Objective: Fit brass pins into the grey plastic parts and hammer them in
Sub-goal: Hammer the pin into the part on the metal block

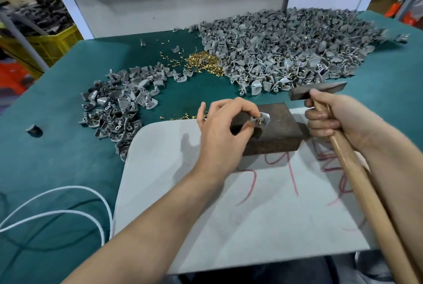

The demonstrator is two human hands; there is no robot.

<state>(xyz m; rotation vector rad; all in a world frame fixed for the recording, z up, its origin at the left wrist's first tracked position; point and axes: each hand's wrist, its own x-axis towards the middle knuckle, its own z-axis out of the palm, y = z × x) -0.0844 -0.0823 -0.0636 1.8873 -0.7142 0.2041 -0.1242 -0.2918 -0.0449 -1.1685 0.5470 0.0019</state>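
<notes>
Left hand (219, 132): I am pinching the grey part (265, 118), brass pin (260, 120) fitted, on the block (281, 132)
Right hand (336, 116): I am gripping the hammer (318, 90)
Next: likely striking squarely, sparing fingers

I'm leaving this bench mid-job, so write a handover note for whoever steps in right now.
Left hand pinches a grey part, brass pin sticking up, on the dark block.
Right hand grips the hammer, head clear of the block.
Loose pins lie heaped on the green mat, between a small pile of grey parts and a big pile.
Done: pin fitted. Left: hammer it in, then carry on; which pile is finished I cannot tell.
</notes>
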